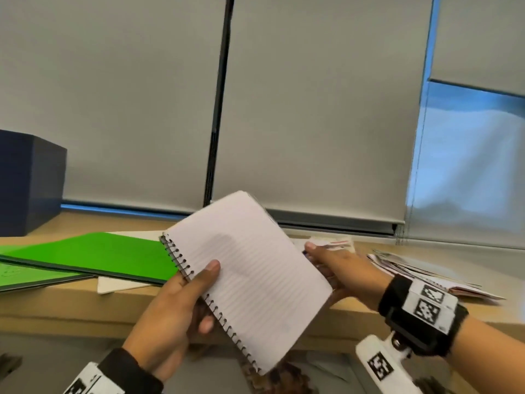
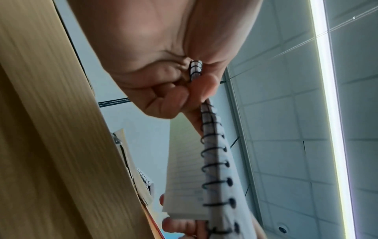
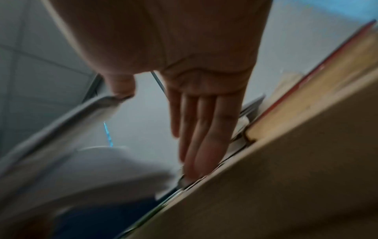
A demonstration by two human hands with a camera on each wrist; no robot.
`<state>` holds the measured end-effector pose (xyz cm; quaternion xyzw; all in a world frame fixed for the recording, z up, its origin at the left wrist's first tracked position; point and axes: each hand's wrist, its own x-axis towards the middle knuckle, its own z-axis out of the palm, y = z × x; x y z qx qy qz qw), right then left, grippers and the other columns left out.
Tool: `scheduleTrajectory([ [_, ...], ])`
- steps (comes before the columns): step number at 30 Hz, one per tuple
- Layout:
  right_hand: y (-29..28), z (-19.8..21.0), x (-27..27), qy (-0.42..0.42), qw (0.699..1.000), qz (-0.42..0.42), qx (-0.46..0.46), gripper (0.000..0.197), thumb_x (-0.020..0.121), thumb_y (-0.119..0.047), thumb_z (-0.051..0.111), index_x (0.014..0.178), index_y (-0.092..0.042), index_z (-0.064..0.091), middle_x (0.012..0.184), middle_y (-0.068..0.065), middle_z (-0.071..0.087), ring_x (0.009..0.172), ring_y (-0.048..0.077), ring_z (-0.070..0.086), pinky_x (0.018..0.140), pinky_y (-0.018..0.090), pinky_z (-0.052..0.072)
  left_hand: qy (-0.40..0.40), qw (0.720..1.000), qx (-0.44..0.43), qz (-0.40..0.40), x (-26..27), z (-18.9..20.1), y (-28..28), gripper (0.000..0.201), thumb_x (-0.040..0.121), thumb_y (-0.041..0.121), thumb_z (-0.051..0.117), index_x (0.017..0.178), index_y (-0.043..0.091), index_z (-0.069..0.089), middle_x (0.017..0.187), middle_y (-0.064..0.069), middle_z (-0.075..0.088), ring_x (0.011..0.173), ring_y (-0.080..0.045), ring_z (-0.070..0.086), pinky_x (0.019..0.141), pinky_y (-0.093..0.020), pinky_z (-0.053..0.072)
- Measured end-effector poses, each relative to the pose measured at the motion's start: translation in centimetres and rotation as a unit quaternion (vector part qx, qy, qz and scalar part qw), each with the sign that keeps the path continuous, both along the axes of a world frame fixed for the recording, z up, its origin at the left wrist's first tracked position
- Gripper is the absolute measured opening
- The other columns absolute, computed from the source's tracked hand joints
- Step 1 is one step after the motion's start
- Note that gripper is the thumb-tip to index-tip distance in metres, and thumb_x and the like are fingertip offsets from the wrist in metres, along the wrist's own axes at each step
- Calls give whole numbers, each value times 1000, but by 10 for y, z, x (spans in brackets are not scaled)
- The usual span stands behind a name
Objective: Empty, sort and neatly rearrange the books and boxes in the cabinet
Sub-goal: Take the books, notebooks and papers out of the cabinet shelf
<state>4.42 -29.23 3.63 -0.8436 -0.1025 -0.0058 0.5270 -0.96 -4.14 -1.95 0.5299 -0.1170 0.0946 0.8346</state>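
Note:
A spiral notebook [image 1: 250, 277] with lined white pages is held open and tilted above the wooden cabinet top [image 1: 56, 305]. My left hand [image 1: 199, 297] grips it at the wire spine, thumb on the page and fingers curled underneath. In the left wrist view the left hand [image 2: 192, 84] pinches the notebook's spiral [image 2: 216, 153]. My right hand [image 1: 326, 265] is at the notebook's right edge, thumb against the edge. The right wrist view shows the right hand [image 3: 175, 113] with straight fingers lying on papers beside a red-covered book [image 3: 306, 100]. The notebook [image 3: 81, 145] there is blurred.
Two green folders [image 1: 93, 254] lie on the left of the top, over a white card [image 1: 119, 284]. A dark blue box [image 1: 28, 183] stands at the far left. A loose pile of booklets [image 1: 420, 271] lies on the right. Grey window blinds [image 1: 312, 109] close off the back.

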Motion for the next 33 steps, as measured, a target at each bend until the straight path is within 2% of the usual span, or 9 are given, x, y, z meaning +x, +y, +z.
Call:
scheduleTrajectory([
  [3,-6,-6,-24,121,971,194,66,54,87,-52,61,118,-8,56,98,15,72,72,27,71,52,31,58,-5,999,-30,-8,5,2,-15,34,73,35,76,98,13,71,64,4,61,35,-1,36,31,-12,23],
  [6,-23,-9,-25,135,953,254,91,72,79,-41,77,133,-7,44,110,19,67,73,24,72,51,28,58,-7,999,-43,-29,9,1,-23,32,79,33,59,103,13,65,53,8,57,29,0,32,34,-9,19],
  [9,-31,-12,-22,103,951,278,88,84,72,-46,80,141,-21,38,132,8,61,112,27,63,89,44,56,7,994,-64,-88,11,-1,-28,34,80,34,61,100,7,64,42,6,46,27,-2,21,40,-11,16],
  [11,-30,-16,-26,124,927,331,124,71,77,-41,78,135,-15,46,129,5,63,115,22,62,98,37,51,12,992,-55,-114,12,0,-31,37,76,37,75,93,6,66,41,5,45,26,-2,21,38,-8,20],
  [15,-32,-17,-34,143,912,339,179,46,84,-17,73,127,-6,60,127,16,62,108,27,65,87,36,56,-3,995,-20,-96,11,5,-41,30,76,35,67,92,9,69,68,-8,73,45,-17,65,41,-21,50],
  [17,-38,-12,-32,113,931,312,152,40,92,-11,61,130,-2,51,126,20,61,95,29,69,64,33,61,-13,998,-6,-55,17,4,-45,31,75,36,62,96,16,72,92,-5,77,75,-18,74,50,-25,57],
  [20,-51,-3,-27,57,964,230,118,39,95,-10,54,132,-1,48,125,24,61,75,24,71,41,25,55,-31,999,7,-10,23,6,-58,26,82,33,59,101,19,69,94,3,76,68,-4,71,40,-11,44],
  [26,-82,21,-17,-92,976,11,196,28,90,-10,56,117,-5,60,99,19,67,50,18,61,30,21,44,-65,996,51,-46,30,0,-60,40,81,47,54,114,26,62,102,-5,74,55,-14,54,47,-24,38],
  [33,-174,41,53,-166,899,-297,275,32,96,-8,52,127,-14,57,87,-1,59,60,9,57,30,13,37,-15,974,186,-129,30,-40,-41,26,83,34,63,103,17,67,96,-14,74,59,-17,58,50,-23,40],
])
